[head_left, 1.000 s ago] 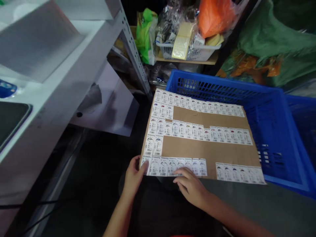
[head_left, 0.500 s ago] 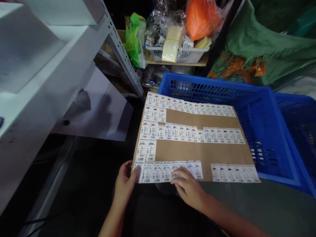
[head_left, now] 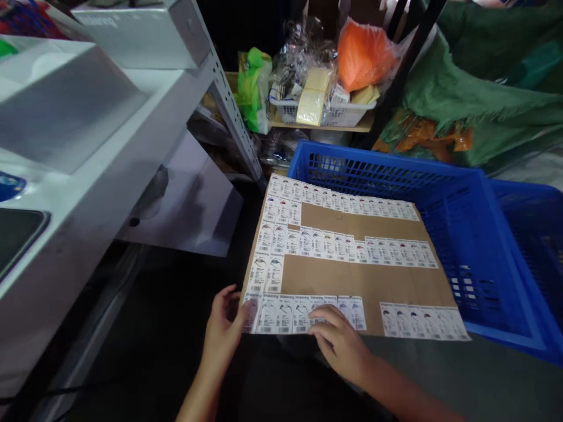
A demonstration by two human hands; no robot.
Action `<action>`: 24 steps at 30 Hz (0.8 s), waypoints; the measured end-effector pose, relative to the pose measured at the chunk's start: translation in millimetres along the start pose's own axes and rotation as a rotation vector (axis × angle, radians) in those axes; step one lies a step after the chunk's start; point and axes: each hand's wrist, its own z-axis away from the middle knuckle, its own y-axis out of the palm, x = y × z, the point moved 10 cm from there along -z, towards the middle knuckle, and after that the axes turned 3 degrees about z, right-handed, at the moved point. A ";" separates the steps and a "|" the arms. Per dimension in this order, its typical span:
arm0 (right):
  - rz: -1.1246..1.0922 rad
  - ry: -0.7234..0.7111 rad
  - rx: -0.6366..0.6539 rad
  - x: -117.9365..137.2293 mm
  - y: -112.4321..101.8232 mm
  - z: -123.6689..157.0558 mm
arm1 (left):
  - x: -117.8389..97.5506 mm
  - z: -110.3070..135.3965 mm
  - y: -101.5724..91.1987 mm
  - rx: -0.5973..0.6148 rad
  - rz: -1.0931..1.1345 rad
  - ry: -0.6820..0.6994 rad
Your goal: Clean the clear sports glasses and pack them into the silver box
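A flat cardboard sheet (head_left: pixel 325 278) lies tilted across the front of a blue crate, carrying rows of white printed labels (head_left: pixel 328 243) with small eyewear-like pictures and barcodes. At its near left corner, my left hand (head_left: pixel 225 322) is closed on the edge, thumb on top over a label and fingers partly hidden behind. My right hand (head_left: pixel 341 340) rests at the near edge, its slightly bent fingers apart and touching the bottom row of labels (head_left: pixel 285 310). Part of that row is covered by these fingers. A second group of labels (head_left: pixel 424 321) sits at the near right corner.
Under the sheet's far side stands the blue crate (head_left: pixel 479 246), with another blue crate (head_left: pixel 534 223) beside it. A white workbench (head_left: pixel 167 88) with boxes is at left. Behind, a shelf holds a white basket (head_left: pixel 343 114) of bagged goods. Green cloth (head_left: pixel 488 88) hangs at right.
The view has shifted, so the scene sits slightly lower and more to the right, with more of the workbench showing. Both hands keep nearly the same places on the cardboard sheet.
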 end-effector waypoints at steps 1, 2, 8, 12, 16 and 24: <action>0.004 -0.005 0.001 2.1 0.1 -0.6 | -1.4 0.3 0.0 -0.002 0.013 -0.005; 0.005 -0.009 0.001 4.5 0.1 -1.1 | -2.9 0.6 -0.3 -0.006 0.024 -0.007; -0.007 -0.035 0.005 16.4 1.5 -2.2 | -6.4 2.4 -8.9 -0.025 0.035 0.042; -0.015 -0.034 0.005 16.6 4.9 -0.8 | 5.0 3.2 -22.4 -0.044 -0.009 0.042; -0.007 -0.031 0.017 17.1 7.4 -3.4 | 10.2 9.8 -33.9 -0.063 -0.049 0.062; 0.025 -0.169 -0.007 17.8 3.9 2.6 | -27.8 97.1 -78.3 -0.268 -0.368 0.300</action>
